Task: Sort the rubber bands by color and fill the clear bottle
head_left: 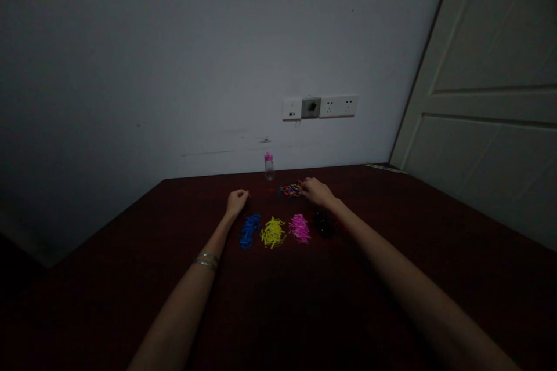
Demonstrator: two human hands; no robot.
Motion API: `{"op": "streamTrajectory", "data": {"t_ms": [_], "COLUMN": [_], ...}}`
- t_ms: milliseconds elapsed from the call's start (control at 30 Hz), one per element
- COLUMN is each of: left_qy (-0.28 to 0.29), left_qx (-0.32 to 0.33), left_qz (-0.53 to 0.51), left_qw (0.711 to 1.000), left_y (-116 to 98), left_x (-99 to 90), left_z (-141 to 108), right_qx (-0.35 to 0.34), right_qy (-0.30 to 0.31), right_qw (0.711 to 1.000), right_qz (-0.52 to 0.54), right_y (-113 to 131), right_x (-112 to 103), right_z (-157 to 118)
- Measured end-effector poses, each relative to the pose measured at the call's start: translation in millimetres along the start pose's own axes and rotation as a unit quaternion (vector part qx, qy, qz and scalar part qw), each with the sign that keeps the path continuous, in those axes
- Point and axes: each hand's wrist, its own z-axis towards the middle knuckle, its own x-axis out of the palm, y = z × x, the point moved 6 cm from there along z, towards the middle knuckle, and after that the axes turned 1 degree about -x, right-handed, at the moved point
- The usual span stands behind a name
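Observation:
My right hand (314,190) is at the right end of a small pile of mixed-colour pieces (290,190), its fingers pinched together; what they hold is too small to make out. Farther left, my left hand (237,199) rests on the dark red table with fingers curled closed, above the blue pile (249,231). Whether it holds anything is hidden. A yellow pile (272,232) and a pink pile (300,228) lie between my forearms. Beside the pink one, partly next to my right forearm, is a black pile (322,224), hard to see in the dim light.
A clear bottle with a pink top (269,167) stands near the table's back edge. Behind it is a wall with sockets (338,106). A flat strip (385,168) lies at the back right corner, by a white panelled door (487,98).

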Motion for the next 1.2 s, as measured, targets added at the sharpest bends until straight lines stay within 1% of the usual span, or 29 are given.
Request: {"op": "streamTrajectory", "data": {"t_ms": [100,167,233,333,433,533,633,700,767,900,1033,1100,1200], "left_qy": [-0.002,-0.002,-0.001,0.002,0.004,0.001,0.002,0.003,0.002,-0.001,-0.004,-0.003,0.000], "left_qx": [0.000,0.001,0.001,0.000,-0.001,-0.003,-0.007,-0.008,-0.007,-0.004,-0.003,-0.004,-0.012], "left_qz": [0.003,0.003,0.004,0.002,0.000,-0.002,0.002,0.007,0.011,0.009,0.007,0.005,0.004], "left_qw": [1.000,1.000,1.000,1.000,1.000,1.000,1.000,1.000,1.000,1.000,1.000,1.000,1.000], "left_y": [3.5,5.3,6.1,5.5,2.3,-2.0,-5.5,-6.9,-7.8,-9.1,-12.5,-14.6,-15.3], "left_x": [1.1,2.0,2.6,2.6,1.4,-0.7,-2.1,-2.4,-2.7,-3.0,-4.7,-5.5,-5.4], "left_z": [2.2,3.1,3.6,3.1,1.5,-0.7,-2.2,-2.6,-2.6,-3.3,-5.0,-5.7,-6.0], "right_qx": [-0.019,-0.028,-0.020,0.017,0.049,0.072,0.108,0.129,0.142,0.154,0.156,0.134,0.066], "right_qy": [0.002,-0.010,-0.025,-0.058,-0.121,-0.166,-0.194,-0.205,-0.210,-0.213,-0.189,-0.166,-0.110], "right_qw": [0.999,0.998,0.999,0.991,0.956,0.912,0.879,0.864,0.855,0.848,0.854,0.866,0.893], "right_qz": [-0.046,-0.054,-0.015,0.116,0.263,0.368,0.422,0.442,0.452,0.459,0.458,0.452,0.431], "right_y": [1.5,1.2,-3.0,-16.7,-33.3,-47.0,-58.7,-65.0,-70.1,-78.9,-87.6,-88.7,-80.7], "right_x": [-2.7,-5.0,-5.5,-2.3,0.9,3.1,3.1,2.1,1.0,0.1,2.6,2.9,2.1], "right_z": [-5.0,-7.7,-8.7,-7.3,-8.1,-14.1,-23.9,-30.9,-37.8,-52.0,-61.8,-63.3,-63.4]}}
